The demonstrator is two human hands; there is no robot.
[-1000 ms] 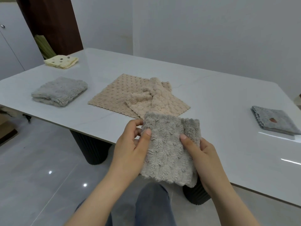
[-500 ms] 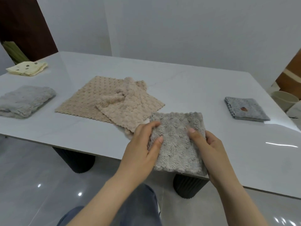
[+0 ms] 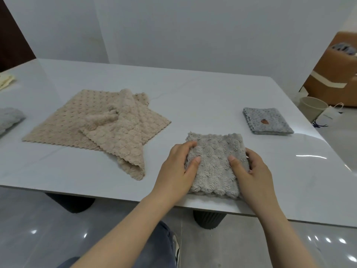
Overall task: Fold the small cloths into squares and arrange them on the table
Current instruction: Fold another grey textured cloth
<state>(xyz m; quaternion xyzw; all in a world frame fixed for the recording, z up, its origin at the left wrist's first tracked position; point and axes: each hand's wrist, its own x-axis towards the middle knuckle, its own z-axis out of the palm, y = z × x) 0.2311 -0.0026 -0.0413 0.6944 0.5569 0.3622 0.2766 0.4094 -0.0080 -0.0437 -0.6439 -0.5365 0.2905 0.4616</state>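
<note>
A folded grey-beige fluffy cloth (image 3: 214, 161) lies on the white table (image 3: 193, 93) near its front edge. My left hand (image 3: 177, 167) grips its left side, thumb on top and fingers curled at the edge. Gripping its right side is my right hand (image 3: 249, 169), with the thumb on top and the fingers tucked beside the cloth. Left of it lie two unfolded beige cloths (image 3: 100, 124), one rumpled over the other. A folded grey cloth with a small brown mark (image 3: 267, 120) sits at the right.
A folded grey cloth (image 3: 9, 118) and a pale yellow cloth (image 3: 5, 82) show at the left edge. Beyond the table's right end on the floor stand a brown box (image 3: 332, 74), a pale bucket (image 3: 312, 109) and a white paper bag (image 3: 328, 117). My knee shows below the table edge.
Both hands carried the fluffy cloth forward and to the right, from in front of the table edge down onto the tabletop. The view turned to the right.
</note>
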